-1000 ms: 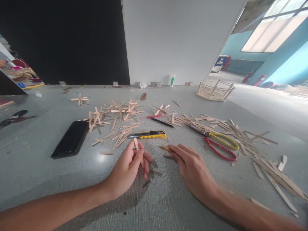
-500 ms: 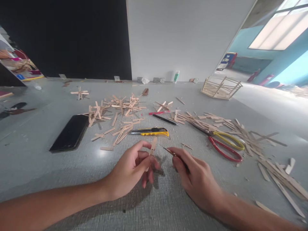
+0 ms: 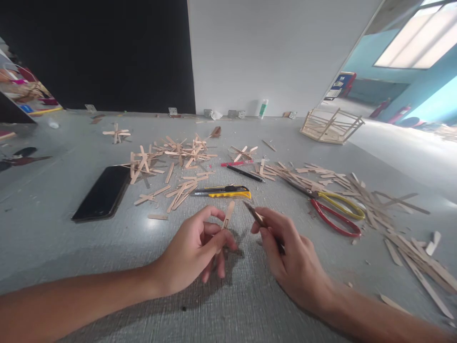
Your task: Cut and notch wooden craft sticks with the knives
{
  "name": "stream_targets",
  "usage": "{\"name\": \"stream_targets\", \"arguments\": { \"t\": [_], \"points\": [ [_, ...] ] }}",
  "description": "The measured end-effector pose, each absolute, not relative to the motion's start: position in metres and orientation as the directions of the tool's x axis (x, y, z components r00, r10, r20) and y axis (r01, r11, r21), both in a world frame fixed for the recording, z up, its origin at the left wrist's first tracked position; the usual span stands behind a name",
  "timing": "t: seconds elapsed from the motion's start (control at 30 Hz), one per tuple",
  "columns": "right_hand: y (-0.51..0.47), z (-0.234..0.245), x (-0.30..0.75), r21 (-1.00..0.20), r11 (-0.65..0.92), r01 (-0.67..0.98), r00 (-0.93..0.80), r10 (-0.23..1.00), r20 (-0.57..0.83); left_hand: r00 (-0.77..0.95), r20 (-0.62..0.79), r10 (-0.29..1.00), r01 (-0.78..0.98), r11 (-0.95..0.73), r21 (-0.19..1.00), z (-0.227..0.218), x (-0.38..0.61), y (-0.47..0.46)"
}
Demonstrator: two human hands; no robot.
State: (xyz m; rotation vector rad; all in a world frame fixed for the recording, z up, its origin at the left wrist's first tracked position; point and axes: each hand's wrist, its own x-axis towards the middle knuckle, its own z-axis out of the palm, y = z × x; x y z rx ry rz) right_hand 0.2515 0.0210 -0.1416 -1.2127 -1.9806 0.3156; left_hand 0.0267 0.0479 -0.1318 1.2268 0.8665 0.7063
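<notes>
My left hand [image 3: 203,250] pinches a short popsicle stick [image 3: 229,213] between thumb and fingers. The stick points up and away, and a narrow slot shows near its lower part. In my right hand [image 3: 291,247] is a slim craft knife [image 3: 255,213], its dark pointed tip aimed up and left. A small gap separates that tip from the stick. Just beyond both hands lies a yellow utility knife [image 3: 228,192]. My fingers hide the lower end of the stick and most of the knife's handle.
Loose and crossed sticks [image 3: 182,151] spread across the grey table. A phone [image 3: 103,193] lies left; scissors [image 3: 335,214] with red and yellow handles lie right, beside more wood strips [image 3: 417,257]. A stick frame [image 3: 332,126] and a glue tube [image 3: 263,109] stand farther back.
The craft knife has turned in my right hand, so its blade now shows broader and darker, with the tip higher. My left hand keeps the stick, almost unmoved. The view has shifted slightly.
</notes>
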Motion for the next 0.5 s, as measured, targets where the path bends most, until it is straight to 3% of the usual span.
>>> {"name": "stream_targets", "arguments": {
  "t": [0.17, 0.37, 0.5],
  "points": [
    [0.017, -0.1355, 0.2532, -0.578, 0.638, 0.508, -0.3, 0.76, 0.576, 0.516, -0.165, 0.84, 0.064, 0.154, 0.986, -0.1321, 0.0237, 0.0473],
    [0.018, -0.135, 0.2536, -0.497, 0.643, 0.582, -0.269, 0.729, 0.629, 0.51, -0.129, 0.85, 0.017, 0.14, 0.99, -0.1382, 0.0251, 0.0473],
    [0.0173, -0.1361, 0.2582, -0.49, 0.743, 0.456, -0.425, 0.666, 0.613, 0.538, -0.126, 0.833, 0.036, 0.127, 0.991, -0.1402, 0.0251, 0.0475]
  ]
}}
